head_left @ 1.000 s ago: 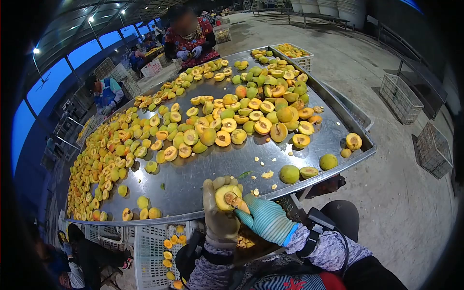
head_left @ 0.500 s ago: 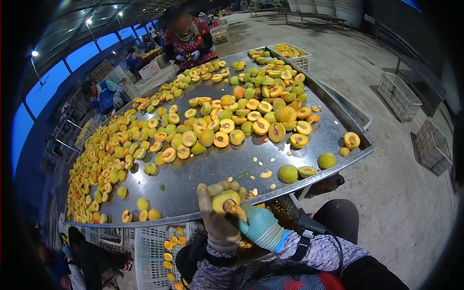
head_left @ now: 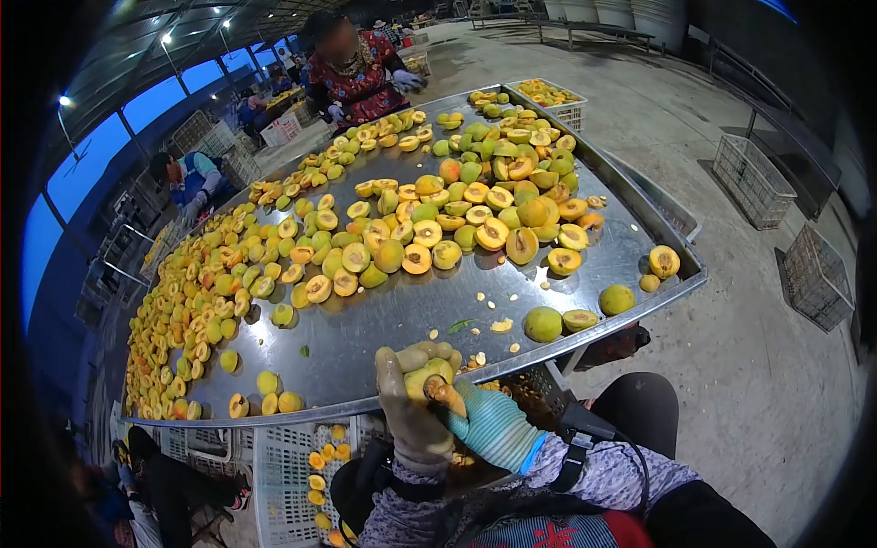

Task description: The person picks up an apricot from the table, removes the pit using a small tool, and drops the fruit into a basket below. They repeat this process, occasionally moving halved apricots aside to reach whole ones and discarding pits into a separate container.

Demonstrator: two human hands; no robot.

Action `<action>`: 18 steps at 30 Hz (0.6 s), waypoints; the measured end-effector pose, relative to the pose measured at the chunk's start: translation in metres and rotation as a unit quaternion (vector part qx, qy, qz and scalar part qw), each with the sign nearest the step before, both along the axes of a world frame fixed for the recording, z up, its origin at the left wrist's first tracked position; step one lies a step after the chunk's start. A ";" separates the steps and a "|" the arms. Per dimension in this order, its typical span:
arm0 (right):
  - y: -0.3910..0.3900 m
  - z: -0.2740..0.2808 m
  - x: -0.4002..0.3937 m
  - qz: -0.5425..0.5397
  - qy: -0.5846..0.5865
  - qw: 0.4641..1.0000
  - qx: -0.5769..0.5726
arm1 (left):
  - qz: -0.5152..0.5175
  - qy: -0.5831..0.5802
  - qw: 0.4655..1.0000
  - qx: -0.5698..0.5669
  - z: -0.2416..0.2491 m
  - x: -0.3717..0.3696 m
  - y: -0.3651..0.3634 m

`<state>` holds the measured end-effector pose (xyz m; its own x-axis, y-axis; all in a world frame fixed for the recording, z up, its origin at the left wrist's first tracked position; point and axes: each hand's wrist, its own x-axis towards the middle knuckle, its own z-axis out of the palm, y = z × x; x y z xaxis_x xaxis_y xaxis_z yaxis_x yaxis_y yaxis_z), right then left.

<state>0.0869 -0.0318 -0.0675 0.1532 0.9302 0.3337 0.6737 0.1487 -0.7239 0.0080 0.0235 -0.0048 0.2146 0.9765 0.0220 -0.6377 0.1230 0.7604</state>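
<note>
My left hand, in a pale, wet-looking glove, is closed round a yellow-green peach at the near edge of the metal table. My right hand wears a teal striped glove with a brownish covering on the thumb. It is closed and pressed against the peach's near side. A small dark curved edge shows between thumb and fruit; whatever the right fingers hold is hidden. Halved and whole peaches spread over the table beyond my hands. Some cut faces show pits or brown hollows.
The metal table has a raised rim, with pale bits and small leaves on it. Below its edge stands a white crate with peach halves. A co-worker is across the table, another at the left. Crates stand on the right floor.
My hands stay almost in place, still together on the peach. The co-worker across has moved their hands apart, one out to the right. The co-worker at the left has shifted their arm.
</note>
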 end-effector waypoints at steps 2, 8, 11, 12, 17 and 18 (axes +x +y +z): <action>0.001 0.001 0.001 0.003 0.007 1.000 -0.020 | 0.001 0.026 0.999 0.025 -0.002 0.000 0.000; 0.004 0.003 0.004 0.041 0.022 0.999 -0.002 | -0.001 0.084 0.996 0.011 -0.011 -0.003 0.005; 0.004 0.007 0.004 0.051 0.040 0.996 -0.055 | -0.022 0.132 0.991 0.008 -0.004 -0.007 0.005; 0.004 0.008 0.004 0.051 0.044 0.993 -0.094 | -0.022 0.132 0.991 0.008 -0.003 -0.009 0.007; 0.010 0.021 0.006 0.051 0.213 0.972 -0.086 | -0.071 0.188 0.957 0.207 -0.009 -0.011 0.016; 0.010 0.029 0.009 0.057 0.345 0.924 -0.158 | -0.147 0.026 0.981 0.127 -0.008 -0.015 0.016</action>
